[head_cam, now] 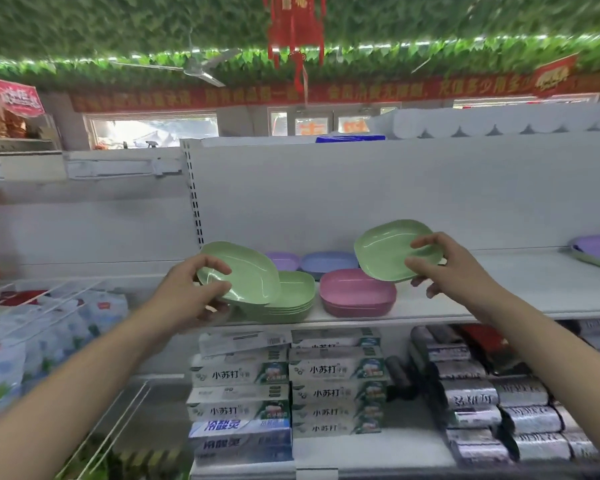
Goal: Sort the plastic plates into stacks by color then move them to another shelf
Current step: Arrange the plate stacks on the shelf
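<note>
Fingers of each hand, left (pixel 201 289) and right (pixel 445 263), pinch a tilted green plate's rim.

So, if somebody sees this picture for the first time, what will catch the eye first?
Probably the two green plates held up in the middle: the left hand grips one above the green stack, and the right hand holds the other tilted above the pink stack. Next, the red ornament hanging from the leafy ceiling.
</note>
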Action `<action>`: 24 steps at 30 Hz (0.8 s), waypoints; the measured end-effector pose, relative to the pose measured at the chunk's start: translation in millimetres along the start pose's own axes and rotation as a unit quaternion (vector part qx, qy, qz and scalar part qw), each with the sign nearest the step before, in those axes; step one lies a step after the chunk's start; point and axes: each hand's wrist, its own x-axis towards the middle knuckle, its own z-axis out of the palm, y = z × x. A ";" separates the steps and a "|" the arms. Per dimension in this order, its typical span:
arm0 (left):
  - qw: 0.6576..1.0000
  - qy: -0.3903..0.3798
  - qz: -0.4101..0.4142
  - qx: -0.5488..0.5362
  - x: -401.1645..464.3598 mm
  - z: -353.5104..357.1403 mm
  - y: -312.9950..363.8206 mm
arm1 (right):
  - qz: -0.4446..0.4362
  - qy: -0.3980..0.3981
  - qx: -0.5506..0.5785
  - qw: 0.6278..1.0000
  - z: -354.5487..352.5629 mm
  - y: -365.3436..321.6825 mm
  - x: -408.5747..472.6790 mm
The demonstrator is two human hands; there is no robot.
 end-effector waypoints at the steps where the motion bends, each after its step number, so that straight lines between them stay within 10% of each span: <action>1: 1.000 -0.008 0.008 0.004 5.7 7.2 4.7 | 0.003 0.011 -0.003 1.000 -5.8 3.2 3.6; 17: 0.997 -0.056 0.036 0.026 134.6 166.4 59.8 | 0.088 -0.069 -0.027 0.993 -29.7 76.7 139.8; 24: 0.998 -0.065 -0.019 0.004 184.5 226.0 67.9 | 0.003 -0.139 -0.320 0.937 -21.0 101.4 186.9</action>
